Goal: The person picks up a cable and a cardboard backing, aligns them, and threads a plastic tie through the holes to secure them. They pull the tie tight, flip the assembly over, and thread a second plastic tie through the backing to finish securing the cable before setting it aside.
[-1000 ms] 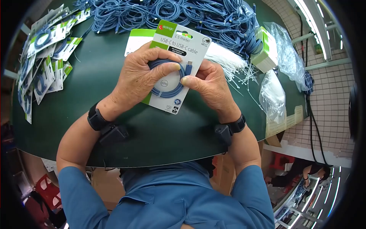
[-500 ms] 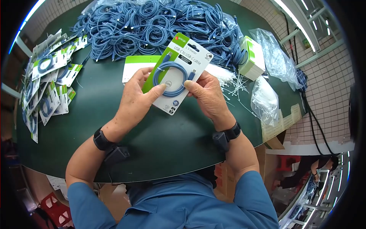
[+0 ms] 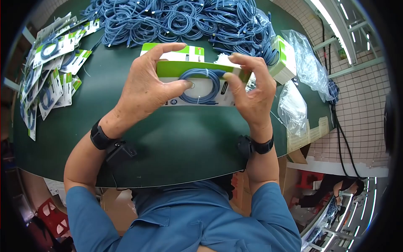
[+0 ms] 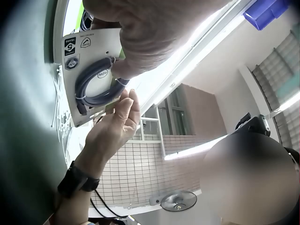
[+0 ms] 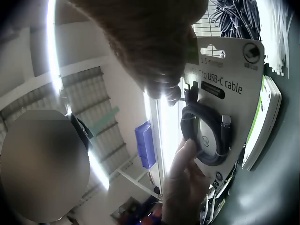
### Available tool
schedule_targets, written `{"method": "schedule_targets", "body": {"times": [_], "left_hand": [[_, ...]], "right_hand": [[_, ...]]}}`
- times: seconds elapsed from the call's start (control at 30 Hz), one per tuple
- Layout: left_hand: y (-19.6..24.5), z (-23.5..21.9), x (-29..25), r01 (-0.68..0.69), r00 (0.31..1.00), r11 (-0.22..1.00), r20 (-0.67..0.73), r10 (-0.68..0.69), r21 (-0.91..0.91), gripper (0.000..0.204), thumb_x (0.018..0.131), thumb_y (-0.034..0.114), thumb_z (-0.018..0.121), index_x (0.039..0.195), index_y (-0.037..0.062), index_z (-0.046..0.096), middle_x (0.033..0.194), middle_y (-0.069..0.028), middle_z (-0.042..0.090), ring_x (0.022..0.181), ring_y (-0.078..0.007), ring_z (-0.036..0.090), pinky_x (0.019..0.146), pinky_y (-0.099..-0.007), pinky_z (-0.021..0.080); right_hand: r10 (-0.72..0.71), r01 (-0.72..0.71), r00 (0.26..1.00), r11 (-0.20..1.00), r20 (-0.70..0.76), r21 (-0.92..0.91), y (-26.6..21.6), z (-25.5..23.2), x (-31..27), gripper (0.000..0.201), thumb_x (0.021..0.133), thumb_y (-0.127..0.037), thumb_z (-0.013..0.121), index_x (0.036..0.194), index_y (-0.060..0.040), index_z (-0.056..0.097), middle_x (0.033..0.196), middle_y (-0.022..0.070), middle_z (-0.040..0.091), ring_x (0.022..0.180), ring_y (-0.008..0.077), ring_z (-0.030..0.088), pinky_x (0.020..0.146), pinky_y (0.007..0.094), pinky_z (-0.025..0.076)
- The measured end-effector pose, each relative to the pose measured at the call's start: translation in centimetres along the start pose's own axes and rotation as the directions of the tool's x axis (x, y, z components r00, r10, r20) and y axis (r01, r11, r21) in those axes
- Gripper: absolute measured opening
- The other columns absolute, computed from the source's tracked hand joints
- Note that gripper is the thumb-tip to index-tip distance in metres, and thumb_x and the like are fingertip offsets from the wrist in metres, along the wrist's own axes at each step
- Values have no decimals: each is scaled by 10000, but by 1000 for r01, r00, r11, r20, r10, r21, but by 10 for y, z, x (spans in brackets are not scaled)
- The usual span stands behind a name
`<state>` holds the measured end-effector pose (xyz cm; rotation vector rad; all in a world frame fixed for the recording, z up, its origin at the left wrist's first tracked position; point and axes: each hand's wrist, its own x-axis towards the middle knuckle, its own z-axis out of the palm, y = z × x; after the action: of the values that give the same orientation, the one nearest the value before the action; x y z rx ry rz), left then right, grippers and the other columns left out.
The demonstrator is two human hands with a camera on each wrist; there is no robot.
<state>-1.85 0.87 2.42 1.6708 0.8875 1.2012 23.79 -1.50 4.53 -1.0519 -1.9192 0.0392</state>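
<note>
Both hands hold a white and green USB-C cable card [image 3: 171, 70], its long side across and its face tipped back in the head view. A blue coiled cable [image 3: 217, 87] with a thin white tie lies on its front. My left hand [image 3: 142, 86] grips the left part, thumb on the coil and fingers at the upper edge. At the other end, my right hand [image 3: 257, 90] pinches the card between thumb and fingers near a plug. The right wrist view shows the printed face and a cable plug [image 5: 226, 126] standing beside the coil.
A large heap of blue cables [image 3: 176, 19] covers the back of the green table [image 3: 184, 138]. Carded cables [image 3: 52, 63] pile up at left. Flat cards [image 3: 195, 52] lie behind the hands. At right are a card stack [image 3: 286, 61], a bag of white ties [image 3: 292, 111] and clear plastic [image 3: 312, 59].
The card has turned from slanted and facing the head camera to lying crosswise, green edge up. My right hand has moved right and its fingers have come up over the card's end.
</note>
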Motion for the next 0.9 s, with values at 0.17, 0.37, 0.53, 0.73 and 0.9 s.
{"method": "schedule_targets", "body": {"times": [0.17, 0.37, 0.53, 0.73, 0.9], "left_hand": [[17, 0, -3, 108, 989, 990, 109, -98, -95, 721, 817, -22, 808, 1480, 25, 530, 1195, -125, 739, 1045, -140, 713, 905, -290, 593], [14, 5, -8, -47, 993, 997, 109, 41, 54, 734, 815, -25, 816, 1485, 21, 518, 1182, -114, 740, 1066, -146, 708, 931, -303, 582], [0, 12, 0, -179, 980, 984, -95, 176, -19, 700, 800, 15, 848, 1440, 20, 564, 976, -79, 759, 840, -123, 718, 741, -257, 576], [0, 6, -4, 241, 970, 923, 54, -236, -301, 465, 891, 69, 804, 1309, -52, 639, 1025, -85, 765, 801, -104, 700, 676, -239, 574], [-2, 7, -7, 278, 961, 900, 99, -260, -336, 317, 952, 99, 757, 1213, -67, 684, 1064, -115, 765, 777, -100, 700, 579, -229, 576]], "right_hand": [[-82, 83, 979, 997, 188, 2, -14, 1, 1, 370, 875, -194, 846, 1159, 13, 729, 1017, 132, 762, 941, 253, 730, 843, 349, 553], [112, -192, 918, 965, 380, 180, -19, 10, -8, 365, 869, -157, 843, 1164, 23, 723, 998, 127, 772, 904, 237, 750, 824, 343, 571], [408, -559, 822, 711, 397, 426, -12, 18, -14, 329, 903, -109, 831, 1178, 21, 708, 1019, 93, 774, 951, 141, 734, 853, 297, 587], [424, -534, 845, 645, 325, 547, -14, 30, -19, 312, 910, -94, 829, 1169, 25, 703, 1011, 70, 762, 917, 94, 699, 815, 273, 576], [418, -566, 824, 627, 382, 535, -13, 32, -20, 325, 908, -81, 828, 1187, 20, 695, 1065, 68, 744, 954, 103, 702, 837, 268, 586]]}}
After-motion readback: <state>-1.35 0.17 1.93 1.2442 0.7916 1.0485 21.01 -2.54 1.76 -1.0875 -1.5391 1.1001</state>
